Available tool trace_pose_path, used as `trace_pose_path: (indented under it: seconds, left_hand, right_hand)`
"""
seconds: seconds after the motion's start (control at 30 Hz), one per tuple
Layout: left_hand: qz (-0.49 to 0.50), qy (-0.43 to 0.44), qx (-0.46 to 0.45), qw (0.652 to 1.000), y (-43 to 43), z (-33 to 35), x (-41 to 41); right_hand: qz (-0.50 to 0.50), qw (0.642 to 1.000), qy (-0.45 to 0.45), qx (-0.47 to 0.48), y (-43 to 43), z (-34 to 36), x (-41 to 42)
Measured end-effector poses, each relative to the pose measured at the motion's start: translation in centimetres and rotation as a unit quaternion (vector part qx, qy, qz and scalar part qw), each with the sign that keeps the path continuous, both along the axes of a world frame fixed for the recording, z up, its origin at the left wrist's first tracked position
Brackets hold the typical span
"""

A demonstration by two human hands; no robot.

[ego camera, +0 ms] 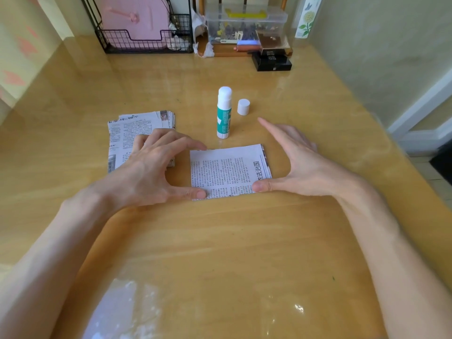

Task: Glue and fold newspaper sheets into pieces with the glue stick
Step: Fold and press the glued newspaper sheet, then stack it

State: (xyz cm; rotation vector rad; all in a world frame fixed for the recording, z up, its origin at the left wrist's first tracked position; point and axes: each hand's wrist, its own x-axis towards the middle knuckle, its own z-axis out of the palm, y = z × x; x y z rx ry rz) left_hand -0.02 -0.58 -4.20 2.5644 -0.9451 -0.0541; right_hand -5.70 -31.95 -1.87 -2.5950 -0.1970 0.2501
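A folded newspaper piece (230,171) lies flat on the wooden table (220,241) in front of me. My left hand (151,167) touches its left side, thumb pressing the near left corner and fingertips at the far left corner. My right hand (296,165) is spread beside its right side, with the thumb on the near edge and the fingers straight, off the paper. An uncapped glue stick (223,113) with a green label stands upright just behind the piece. Its white cap (243,107) stands to its right. A stack of newspaper sheets (132,135) lies at the left, partly under my left hand.
At the table's back stand a black wire rack (144,42) with a pink item, a clear plastic box (244,23) of small things and a black box (272,61). The wall runs along the right side.
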Motion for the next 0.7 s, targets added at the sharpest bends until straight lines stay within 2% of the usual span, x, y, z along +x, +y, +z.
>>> trace_pose_path:
  seconds: [0.13,0.43,0.7]
  left_hand:
    - [-0.005,0.001,0.004,1.0,0.0,0.2,-0.2]
    - [-0.022,0.005,-0.032,0.999,-0.8,0.3,-0.8]
    - [-0.048,0.042,-0.033,0.997,-0.1,0.3,-0.3]
  right_hand:
    - [-0.002,1.0,0.021,0.001,-0.4,0.6,-0.1]
    - [0.025,0.993,-0.11,-0.022,6.1,-2.3,0.2]
    - [0.01,0.999,-0.045,-0.022,4.9,-1.1,0.3]
